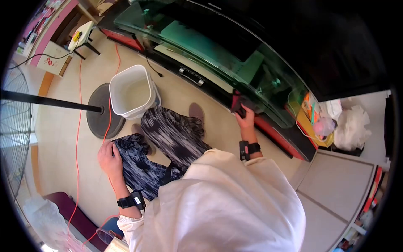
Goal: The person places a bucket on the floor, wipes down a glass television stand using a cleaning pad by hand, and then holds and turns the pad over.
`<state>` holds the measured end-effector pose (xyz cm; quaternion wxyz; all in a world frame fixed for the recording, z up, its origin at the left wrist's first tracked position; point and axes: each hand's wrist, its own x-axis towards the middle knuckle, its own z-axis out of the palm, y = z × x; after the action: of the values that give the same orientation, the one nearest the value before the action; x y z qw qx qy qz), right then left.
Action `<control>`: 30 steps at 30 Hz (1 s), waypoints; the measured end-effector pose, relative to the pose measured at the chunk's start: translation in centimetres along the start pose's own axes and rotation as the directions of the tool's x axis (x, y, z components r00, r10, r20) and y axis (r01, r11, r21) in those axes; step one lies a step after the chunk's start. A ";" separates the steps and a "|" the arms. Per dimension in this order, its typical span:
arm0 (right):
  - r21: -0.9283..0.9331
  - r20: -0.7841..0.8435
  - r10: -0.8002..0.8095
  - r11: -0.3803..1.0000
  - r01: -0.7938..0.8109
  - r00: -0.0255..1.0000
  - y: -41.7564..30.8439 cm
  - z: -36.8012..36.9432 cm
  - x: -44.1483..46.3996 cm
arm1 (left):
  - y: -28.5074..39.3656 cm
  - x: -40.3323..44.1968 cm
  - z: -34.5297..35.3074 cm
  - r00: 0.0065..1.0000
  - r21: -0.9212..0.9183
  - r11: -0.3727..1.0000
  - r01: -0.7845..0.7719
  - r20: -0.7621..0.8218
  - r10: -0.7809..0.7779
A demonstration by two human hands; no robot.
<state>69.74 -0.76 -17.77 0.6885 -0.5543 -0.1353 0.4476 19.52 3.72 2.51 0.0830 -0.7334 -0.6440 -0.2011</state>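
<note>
My right hand (246, 116) is closed around a dark cloth (238, 102) with a reddish-purple part. The cloth is at the front edge of a low black and red TV stand (268, 133) with a glass top (193, 40). My left hand (110, 158) rests over my knee in patterned dark trousers (140, 168), its fingers laid on the fabric and holding nothing. A white bucket (131, 94) stands on the floor ahead of my feet, with what looks like some liquid inside.
Beside the bucket is a fan's round base (98, 119) with a black pole (50, 100). Red cords (78, 138) run over the floor. A small stool (82, 34) stands far left. Plastic bags (352, 126) lie at the right, near a pale cabinet (331, 180).
</note>
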 end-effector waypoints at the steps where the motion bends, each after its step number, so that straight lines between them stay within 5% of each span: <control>1: -0.298 0.107 -0.126 0.942 0.153 0.986 0.7 1.9 1.0 | 0.1 0.0 -0.1 1.000 -0.009 1.000 0.009 0.013 -0.008; 2: -0.299 0.124 -0.118 0.942 0.151 0.985 1.3 3.7 1.8 | 0.4 0.1 -0.3 1.000 0.004 1.000 0.017 0.005 -0.017; 5: 0.168 0.404 -0.078 0.986 0.010 0.912 2.1 8.0 4.0 | 0.6 0.1 -0.5 0.999 0.021 0.999 0.043 0.005 -0.043; 6: 0.001 0.470 0.010 1.000 -0.012 0.882 1.6 9.0 4.4 | 0.4 0.1 -0.4 0.998 0.026 0.998 0.057 0.002 -0.057; 8: -0.070 0.422 0.475 0.866 -0.495 0.772 -0.6 12.2 4.6 | 0.2 0.0 -0.3 0.998 0.017 0.998 0.061 0.002 -0.061; 11: -0.294 0.409 0.639 0.768 -0.569 0.651 -1.8 13.7 1.3 | 0.6 0.2 -0.5 0.996 -0.007 0.996 0.084 0.003 -0.084; 13: -0.203 0.411 0.642 0.757 -0.621 0.648 0.2 12.0 0.1 | 0.6 0.4 -0.7 0.996 0.010 0.996 0.088 0.017 -0.088; 15: 0.102 0.284 0.723 0.630 -0.770 0.630 4.3 7.6 0.4 | 0.7 0.5 -0.6 0.996 0.010 0.997 0.075 0.042 -0.075; 19: 0.220 0.141 0.707 0.661 -0.718 0.693 4.6 2.9 -1.8 | 0.3 0.2 -0.3 0.997 0.015 0.997 0.073 0.013 -0.073; 25: 0.121 0.089 0.695 0.704 -0.700 0.714 4.2 0.4 -3.2 | 0.8 0.2 -1.3 0.995 -0.017 0.995 0.103 -0.002 -0.103; 28: 0.222 0.033 0.700 0.690 -0.689 0.713 4.9 0.1 -2.6 | 3.9 1.5 -5.6 0.946 -0.622 0.738 0.262 0.014 -0.325; 30: 0.180 0.007 0.708 0.694 -0.698 0.706 4.7 0.2 -2.4 | 7.4 2.3 -11.8 0.991 -0.786 0.618 0.007 -0.075 -0.107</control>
<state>66.05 -2.57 -21.10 0.5134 -0.5173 0.1470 0.6688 24.77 0.14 15.09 -0.2146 -0.6625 -0.5091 -0.5059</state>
